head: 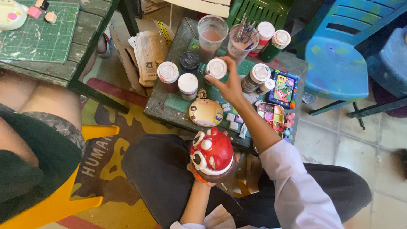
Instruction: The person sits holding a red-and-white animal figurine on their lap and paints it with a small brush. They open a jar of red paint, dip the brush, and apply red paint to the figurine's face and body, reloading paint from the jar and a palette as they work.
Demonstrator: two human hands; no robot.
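Listing from largest to smallest, by place in the frame.

Blue plastic chair (339, 55), upper right, beside the low work table (169, 111), whose worn grey-green top fills the upper centre.

Yellow stool (68, 199), lower left, with another person's bare legs above it.

Green cutting mat (38, 36), upper left, on a separate wooden table.

Red painted figure (212, 153), lower centre: round, with white and black eyes, over the person's lap. Left hand (202, 174) cupped under its base, fingers closed around it; a thin brush handle also slants down from this hand.

Clear cup (212, 33), top centre, holding murky pinkish water. Just right of it, a second clear cup (241, 42) stuffed with upright brushes.

Round cream-coloured disc (206, 113) with small painted faces, at the table's near edge.

Colourful painted tile (284, 88), right side of the table.

Paint palette (273, 114), below the tile, wells filled with mixed pinks, yellows and greens.

Paint jars: two white-lidded ones (168, 73) left of centre, one open dark jar (189, 60) between them and the cups, further capped jars on the right.

White-lidded paint jar (217, 68), centre of the table. Right hand (231, 85) reaches over it, fingertips clasped around the lid rim.
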